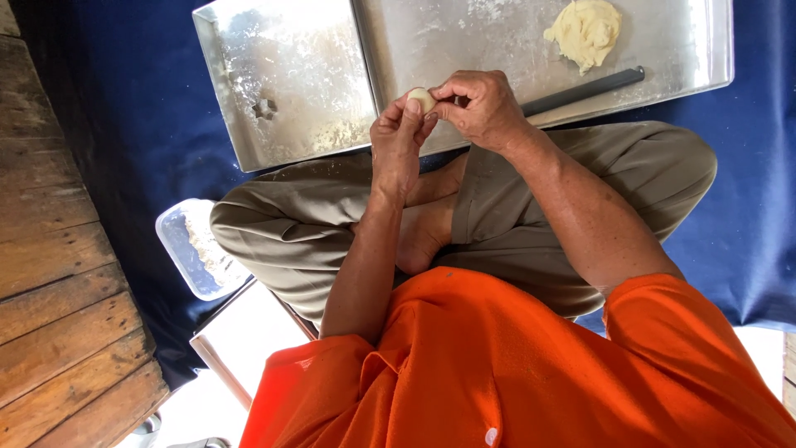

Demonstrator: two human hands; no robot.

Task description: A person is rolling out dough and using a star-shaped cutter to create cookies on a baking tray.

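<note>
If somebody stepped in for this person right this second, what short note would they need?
Left hand: fingers pinch a small dough ball from below.
Right hand: fingertips press the same ball from the other side, so both hands share it above the trays.
The dough lump lies on the floured right metal tray, with a dark rod near its front edge.
The left metal tray holds a small star-shaped cutter and no finished pieces.
Done: one piece pulled off and rounded.
Left: the rest of the lump is unshaped.
</note>
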